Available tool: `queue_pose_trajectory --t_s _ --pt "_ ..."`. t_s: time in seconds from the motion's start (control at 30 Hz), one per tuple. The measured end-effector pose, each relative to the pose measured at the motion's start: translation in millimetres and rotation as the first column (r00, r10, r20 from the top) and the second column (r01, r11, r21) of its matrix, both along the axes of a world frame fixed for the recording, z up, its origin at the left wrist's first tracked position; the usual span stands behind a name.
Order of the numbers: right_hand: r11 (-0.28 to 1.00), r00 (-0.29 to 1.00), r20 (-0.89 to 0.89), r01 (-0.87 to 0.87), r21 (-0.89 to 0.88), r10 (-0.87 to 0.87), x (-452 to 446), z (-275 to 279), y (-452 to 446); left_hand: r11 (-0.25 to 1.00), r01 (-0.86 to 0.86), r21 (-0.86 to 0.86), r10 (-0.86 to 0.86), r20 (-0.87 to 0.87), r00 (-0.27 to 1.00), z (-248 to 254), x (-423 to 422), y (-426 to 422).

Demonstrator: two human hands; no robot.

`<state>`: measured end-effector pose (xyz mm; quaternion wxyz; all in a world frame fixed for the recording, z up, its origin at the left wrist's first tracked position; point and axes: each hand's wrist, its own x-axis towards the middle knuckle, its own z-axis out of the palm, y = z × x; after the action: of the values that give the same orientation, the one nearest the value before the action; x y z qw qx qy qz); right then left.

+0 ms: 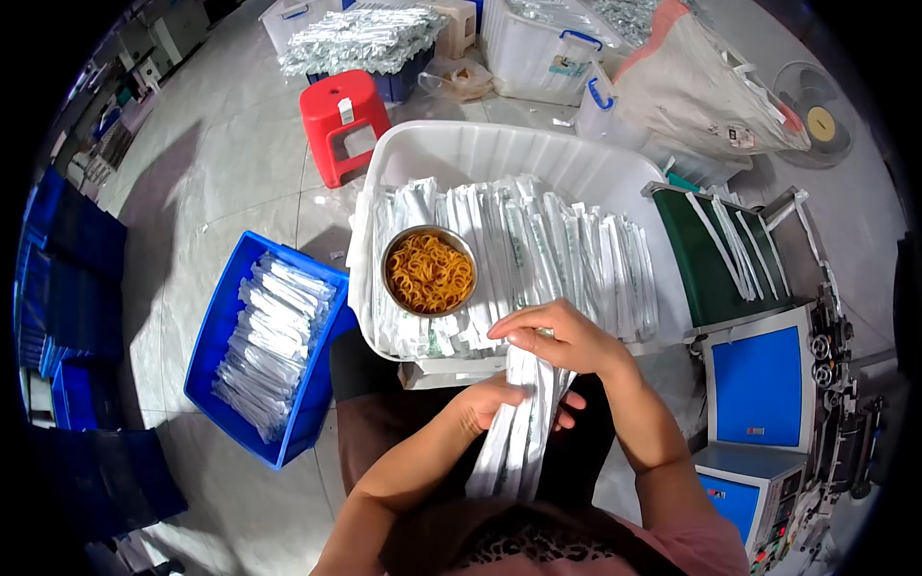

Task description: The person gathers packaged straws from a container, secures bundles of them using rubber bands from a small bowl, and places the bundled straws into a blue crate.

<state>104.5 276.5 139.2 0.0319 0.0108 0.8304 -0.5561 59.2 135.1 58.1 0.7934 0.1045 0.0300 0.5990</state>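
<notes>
My left hand (497,399) is wrapped round a bundle of long, thin, white wrapped packets (520,437), with some fingertips showing at its right side. Over the top end of the same bundle lies my right hand (547,336), its fingers bent and touching the packet ends. Just beyond my hands stands a large white tub (499,144) holding many similar packets (538,240) in rows. On those packets, left of my right hand, rests a round metal bowl (386,274) full of orange-brown rubber bands (429,275).
A blue bin (206,350) with more packets stands at the left, a red stool (344,106) behind it. On the right is a machine (759,384) with a green belt (706,259). Filled crates (538,58), a big sack (701,86) and a fan (816,115) stand at the back.
</notes>
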Motion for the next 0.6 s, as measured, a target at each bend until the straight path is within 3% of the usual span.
queue_pose_trajectory --t_s 0.1,0.2,0.23,0.27,0.3,0.33,0.37,0.4,0.5,0.6 --pt "0.995 0.998 0.065 -0.020 0.102 0.013 -16.7 2.7 -6.9 0.987 -0.076 -0.143 0.025 -0.329 0.944 15.8 -7.7 -10.5" --pt "0.932 0.998 -0.038 -0.060 -0.356 0.049 -47.4 -13.8 -19.5 0.903 -0.359 -0.237 0.207 -0.491 0.846 14.4 -11.4 -28.6" --pt "0.855 0.996 0.054 0.083 -0.512 -0.064 -61.0 -21.3 -22.8 0.869 -0.459 -0.187 0.320 -0.496 0.808 24.4 -15.4 -37.7" --pt "0.939 0.968 0.011 0.245 -0.240 -0.250 -74.6 -37.1 -22.7 0.849 -0.505 -0.158 0.377 -0.490 0.786 24.9 -20.8 -49.6" --pt "0.910 0.909 -0.083 0.412 0.037 -0.408 -85.4 -53.3 -21.8 0.825 -0.549 -0.133 0.429 -0.484 0.762 25.4 -26.6 -62.4" --pt "0.912 0.910 -0.084 0.409 0.031 -0.405 -91.9 -62.5 -22.4 0.759 -0.627 -0.176 0.467 -0.524 0.713 29.9 -31.2 -72.4" --pt "0.827 0.884 -0.245 0.462 0.320 -0.399 -97.5 -71.3 -23.4 0.683 -0.699 -0.213 0.497 -0.566 0.658 34.0 -35.8 -81.5" --pt "0.647 0.854 -0.394 0.515 0.562 -0.338 -103.0 -77.8 -24.3 0.651 -0.732 -0.202 0.524 -0.578 0.625 35.4 -41.4 -89.1" --pt "0.603 0.859 -0.375 0.511 0.612 -0.348 -113.7 -88.4 -25.5 0.598 -0.770 -0.225 0.574 -0.550 0.607 29.1 -48.5 -105.2" --pt "0.666 0.810 -0.413 0.581 0.468 -0.417 -113.2 -84.0 -27.1 0.582 -0.782 -0.222 0.596 -0.538 0.596 26.5 -48.1 -106.3"
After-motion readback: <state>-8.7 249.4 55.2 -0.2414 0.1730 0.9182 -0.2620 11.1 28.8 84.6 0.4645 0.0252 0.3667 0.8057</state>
